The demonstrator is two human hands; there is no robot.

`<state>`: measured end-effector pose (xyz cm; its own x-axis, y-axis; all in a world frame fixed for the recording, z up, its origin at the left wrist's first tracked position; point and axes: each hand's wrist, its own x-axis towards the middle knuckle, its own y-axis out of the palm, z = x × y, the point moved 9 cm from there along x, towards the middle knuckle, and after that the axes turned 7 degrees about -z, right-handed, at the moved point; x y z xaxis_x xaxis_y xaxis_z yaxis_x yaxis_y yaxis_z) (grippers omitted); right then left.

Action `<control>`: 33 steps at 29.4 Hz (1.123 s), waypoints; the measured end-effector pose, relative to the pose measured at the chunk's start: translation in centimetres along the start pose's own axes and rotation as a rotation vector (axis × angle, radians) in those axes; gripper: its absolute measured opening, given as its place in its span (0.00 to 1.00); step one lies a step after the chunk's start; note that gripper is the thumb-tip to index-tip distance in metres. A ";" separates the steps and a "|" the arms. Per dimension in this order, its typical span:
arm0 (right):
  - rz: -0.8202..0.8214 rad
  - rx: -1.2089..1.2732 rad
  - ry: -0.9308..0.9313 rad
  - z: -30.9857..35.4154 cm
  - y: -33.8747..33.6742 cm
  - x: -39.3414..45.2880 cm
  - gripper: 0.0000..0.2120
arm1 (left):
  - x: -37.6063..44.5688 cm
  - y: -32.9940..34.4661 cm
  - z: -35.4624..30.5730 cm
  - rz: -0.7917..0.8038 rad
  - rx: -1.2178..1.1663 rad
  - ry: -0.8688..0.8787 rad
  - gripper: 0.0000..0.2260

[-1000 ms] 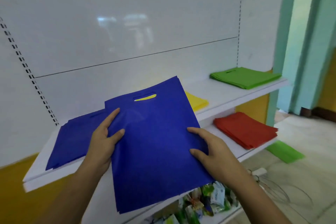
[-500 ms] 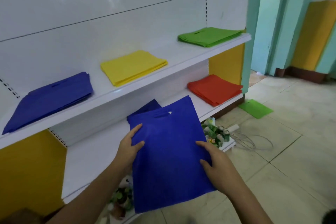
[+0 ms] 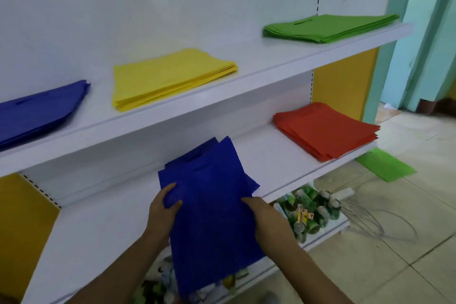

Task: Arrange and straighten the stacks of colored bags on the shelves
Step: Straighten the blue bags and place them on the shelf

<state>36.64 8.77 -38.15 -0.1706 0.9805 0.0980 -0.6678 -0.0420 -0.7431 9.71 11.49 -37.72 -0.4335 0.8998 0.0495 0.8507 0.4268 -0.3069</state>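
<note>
Two hands on one blue bag, seen from the head view, held over the front edge of the middle shelf. Left hand on the bag's left edge, thumb curled over the top face, fingers tucked beneath, pinching the fabric. Right hand along the right edge, thumb on top, fingers hidden under the bag, gripping it. Far end of the bag overlapping a few more blue bags lying skewed on the same shelf, corners fanned out. Further right on that shelf, well apart, a red stack, edges slightly stepped. On the upper shelf: blue stack at left, partly cut off by the picture's edge, yellow stack in the middle, green stack at right. On the tiled floor, a lone green bag lying flat near the shelf's corner. Below, on the lowest shelf, green packets and cans, beside thin cables.
</note>
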 end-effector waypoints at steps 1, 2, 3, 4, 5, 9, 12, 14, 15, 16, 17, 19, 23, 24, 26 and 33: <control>-0.009 -0.020 -0.022 -0.4 1.1 2.9 0.28 | 2.3 0.3 0.7 -0.027 0.005 0.003 0.19; -0.009 -0.028 -0.036 -1.2 2.5 5.7 0.28 | 4.5 0.6 1.5 -0.045 0.015 -0.003 0.19; -0.006 -0.044 -0.048 -1.9 3.9 8.5 0.29 | 6.9 0.9 2.2 -0.058 0.029 -0.001 0.19; -0.012 -0.057 -0.073 -2.3 4.9 11.5 0.29 | 9.7 1.4 3.0 -0.061 0.042 0.003 0.19; -0.001 -0.083 -0.085 -2.5 5.4 13.2 0.30 | 11.1 1.8 3.4 -0.052 0.064 0.007 0.19; -0.035 -0.130 -0.149 -4.1 8.1 20.2 0.27 | 17.9 3.7 6.8 -0.033 0.289 -0.002 0.21; -0.131 -0.214 -0.153 -5.5 9.2 23.3 0.21 | 20.2 5.1 9.7 -0.033 0.687 -0.005 0.22; -0.138 -0.325 -0.100 -6.5 9.7 23.7 0.23 | 20.3 4.6 10.0 -0.091 1.052 -0.005 0.25; -0.140 -0.338 -0.071 -6.6 9.6 23.5 0.24 | 20.2 4.3 9.8 -0.106 1.107 -0.034 0.27; -0.147 -0.340 -0.069 -6.7 9.8 23.2 0.25 | 19.9 4.3 9.5 -0.122 1.084 -0.057 0.29; -0.150 -0.314 -0.065 -6.6 9.6 22.5 0.25 | 19.5 4.3 9.5 -0.128 1.064 -0.072 0.30; -0.134 -0.226 -0.085 -4.8 8.4 20.9 0.21 | 18.2 4.0 8.6 -0.098 0.961 -0.091 0.29; -0.043 -0.070 -0.157 0.4 5.4 16.0 0.17 | 12.7 4.0 3.8 -0.035 0.613 0.109 0.20; -0.026 -0.043 -0.182 2.4 4.3 13.9 0.16 | 10.1 3.3 2.0 -0.007 0.547 0.155 0.18; 0.000 -0.001 -0.231 7.0 1.7 9.3 0.15 | 4.6 0.9 -1.8 0.025 0.447 0.239 0.17; 0.021 0.132 -0.432 23.7 -5.8 -4.6 0.14 | -9.8 -14.9 -15.2 -0.110 0.352 0.470 0.13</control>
<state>24.16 0.00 -18.58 -0.4533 0.8101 0.3717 -0.7426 -0.1126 -0.6602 5.82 -2.29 -19.22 -0.2673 0.8302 0.4892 0.6239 0.5360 -0.5687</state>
